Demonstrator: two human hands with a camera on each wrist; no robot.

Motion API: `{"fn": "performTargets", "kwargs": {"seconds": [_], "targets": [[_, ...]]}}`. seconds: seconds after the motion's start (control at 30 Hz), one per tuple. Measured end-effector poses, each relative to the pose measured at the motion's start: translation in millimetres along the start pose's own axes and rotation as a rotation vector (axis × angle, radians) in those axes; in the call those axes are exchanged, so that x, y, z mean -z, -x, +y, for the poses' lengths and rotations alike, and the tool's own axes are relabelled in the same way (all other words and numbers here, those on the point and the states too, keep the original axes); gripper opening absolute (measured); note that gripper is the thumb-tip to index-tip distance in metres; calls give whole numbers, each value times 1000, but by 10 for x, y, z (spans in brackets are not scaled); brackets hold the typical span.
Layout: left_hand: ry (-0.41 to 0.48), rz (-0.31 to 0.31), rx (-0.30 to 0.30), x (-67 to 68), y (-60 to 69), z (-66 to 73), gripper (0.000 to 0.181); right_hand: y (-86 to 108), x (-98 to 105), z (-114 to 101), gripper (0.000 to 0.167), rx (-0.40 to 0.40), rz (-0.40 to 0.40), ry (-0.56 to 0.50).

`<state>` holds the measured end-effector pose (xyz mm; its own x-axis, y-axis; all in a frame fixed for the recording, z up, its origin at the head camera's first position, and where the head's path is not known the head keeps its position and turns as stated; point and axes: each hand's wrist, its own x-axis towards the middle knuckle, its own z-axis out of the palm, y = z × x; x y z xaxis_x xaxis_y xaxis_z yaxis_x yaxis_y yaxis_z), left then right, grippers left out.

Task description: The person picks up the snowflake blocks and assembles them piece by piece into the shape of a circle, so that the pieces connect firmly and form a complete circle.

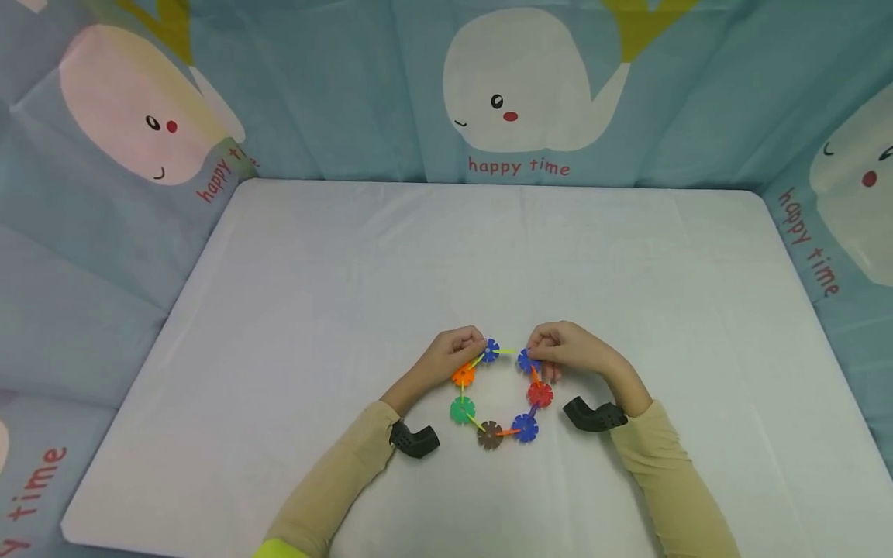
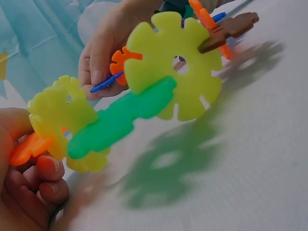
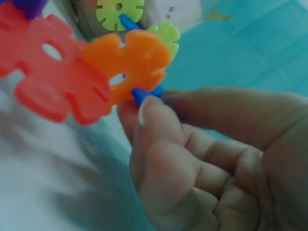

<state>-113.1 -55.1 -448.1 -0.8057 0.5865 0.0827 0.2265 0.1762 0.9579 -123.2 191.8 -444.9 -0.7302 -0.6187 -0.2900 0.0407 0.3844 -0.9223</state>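
A chain of colourful notched plastic discs bends into a near ring, with a small gap between its blue ends at the far side. My left hand (image 1: 456, 353) grips it around the orange disc (image 1: 463, 376) and the blue disc (image 1: 491, 350); in the left wrist view, fingers are curled beside the orange disc (image 2: 31, 149). The far blue disc (image 3: 144, 94) is pinched between thumb and finger of my right hand (image 1: 568, 346). Beyond it run an orange disc (image 3: 139, 57) and a red disc (image 3: 57, 67). Green (image 1: 463, 410), brown (image 1: 490, 435) and blue (image 1: 525, 428) discs form the near side.
White cloth covers the table (image 1: 349, 263). Blue curtains (image 1: 363, 93) printed with whales rise behind it and along both sides. A black wrist device (image 1: 415, 440) sits at the left cuff, another black device (image 1: 594, 415) at the right.
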Motion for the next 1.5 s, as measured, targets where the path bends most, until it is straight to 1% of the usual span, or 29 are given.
{"fn": "performTargets", "kwargs": {"seconds": [0.1,0.3,0.53,0.6,0.63,0.8,0.87,1.07,1.13,1.3,1.37,1.47,1.5], "targets": [[4,-9,11,-1,8,3,16,-24,-29,-5,12,29,28,-27],[7,-6,20,0,20,2,16,-52,-77,-16,12,51,77,-53],[10,-11,29,-1,18,2,17,-38,-73,-38,12,81,118,-67],[6,-13,31,-4,14,6,17,-39,-75,-44,13,86,119,-56],[2,-14,33,-4,12,10,17,-30,-82,-87,12,85,121,-52],[-10,-23,31,-1,10,18,16,-41,-118,-107,11,94,138,-35],[-12,-31,23,1,12,15,16,-61,-137,-56,11,104,143,-27],[-16,-35,-1,4,11,16,15,-82,-190,-43,10,104,162,-24],[-11,-39,-4,8,10,16,15,-76,-198,-67,9,103,165,-31],[5,-54,-11,20,11,14,14,-32,-220,-236,9,109,158,-40],[6,-48,-8,25,12,16,14,-24,-224,-287,9,114,159,-29],[10,-28,3,26,9,21,16,-37,-210,-262,9,117,158,-29],[12,-23,6,24,5,21,16,-47,-198,-225,10,114,159,-39]]}}
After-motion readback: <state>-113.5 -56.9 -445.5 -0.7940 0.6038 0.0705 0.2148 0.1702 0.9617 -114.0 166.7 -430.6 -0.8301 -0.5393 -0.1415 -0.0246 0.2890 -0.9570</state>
